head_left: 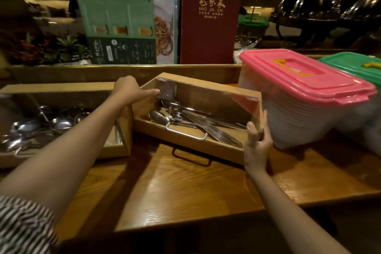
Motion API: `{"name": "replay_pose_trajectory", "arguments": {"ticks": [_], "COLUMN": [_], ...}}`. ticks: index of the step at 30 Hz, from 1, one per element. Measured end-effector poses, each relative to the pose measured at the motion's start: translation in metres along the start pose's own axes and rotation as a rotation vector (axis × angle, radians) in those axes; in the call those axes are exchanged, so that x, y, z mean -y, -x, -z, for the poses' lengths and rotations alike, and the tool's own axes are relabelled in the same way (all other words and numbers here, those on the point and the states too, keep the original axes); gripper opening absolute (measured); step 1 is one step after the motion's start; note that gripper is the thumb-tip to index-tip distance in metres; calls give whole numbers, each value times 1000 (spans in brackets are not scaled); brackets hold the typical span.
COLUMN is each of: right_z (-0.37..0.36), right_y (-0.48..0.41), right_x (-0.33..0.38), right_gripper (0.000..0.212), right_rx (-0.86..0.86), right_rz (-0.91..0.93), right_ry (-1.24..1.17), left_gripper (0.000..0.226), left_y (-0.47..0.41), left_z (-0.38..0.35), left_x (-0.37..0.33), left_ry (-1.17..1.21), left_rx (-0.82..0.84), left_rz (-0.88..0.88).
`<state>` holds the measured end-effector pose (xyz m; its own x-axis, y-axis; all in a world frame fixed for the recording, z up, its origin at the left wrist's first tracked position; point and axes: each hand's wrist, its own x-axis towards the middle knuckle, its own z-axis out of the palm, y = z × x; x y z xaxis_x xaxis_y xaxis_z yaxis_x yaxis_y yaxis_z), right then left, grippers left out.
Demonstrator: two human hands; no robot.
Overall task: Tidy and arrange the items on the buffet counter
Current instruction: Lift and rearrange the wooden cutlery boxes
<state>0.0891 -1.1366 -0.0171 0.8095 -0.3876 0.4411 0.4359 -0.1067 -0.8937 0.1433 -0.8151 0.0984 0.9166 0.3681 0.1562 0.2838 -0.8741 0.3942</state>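
A wooden cutlery box with a clear lid and a metal handle sits askew on the wooden counter, its left end raised. Inside lie several steel spoons and tongs. My left hand grips the box's far left corner, thumb along the edge. My right hand holds the near right corner, thumb on the clear lid. A second wooden box with several ladles and spoons stands to the left, touching the first.
A clear tub with a pink lid stands right beside the box, and a green-lidded tub behind it. Upright menus, green and red, lean at the back. Chafing dish domes sit far right. Plants at far left.
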Motion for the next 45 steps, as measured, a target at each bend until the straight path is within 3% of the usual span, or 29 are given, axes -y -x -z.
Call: {"name": "replay_pose_trajectory", "arguments": {"ticks": [3, 11, 21, 31, 37, 45], "right_z": [2, 5, 13, -5, -7, -4], "right_y": [-13, -52, -95, -89, -90, -87], "right_x": [-10, -34, -62, -52, -52, -46], "right_gripper": [48, 69, 45, 68, 68, 67], "right_rx": [23, 120, 217, 274, 278, 309], "right_rz": [-9, 0, -54, 17, 30, 26], "right_ry": [17, 31, 52, -49, -43, -41], "left_gripper": [55, 51, 54, 53, 50, 63], "left_y": [9, 28, 53, 58, 59, 63], "left_z": [2, -1, -4, 0, 2, 1], "left_x": [-1, -6, -9, 5, 2, -18], "left_ry": [-56, -97, -81, -82, -135, -433], "left_rx": [0, -37, -58, -53, -15, -2], "left_rz": [-10, -3, 70, 121, 112, 159]}}
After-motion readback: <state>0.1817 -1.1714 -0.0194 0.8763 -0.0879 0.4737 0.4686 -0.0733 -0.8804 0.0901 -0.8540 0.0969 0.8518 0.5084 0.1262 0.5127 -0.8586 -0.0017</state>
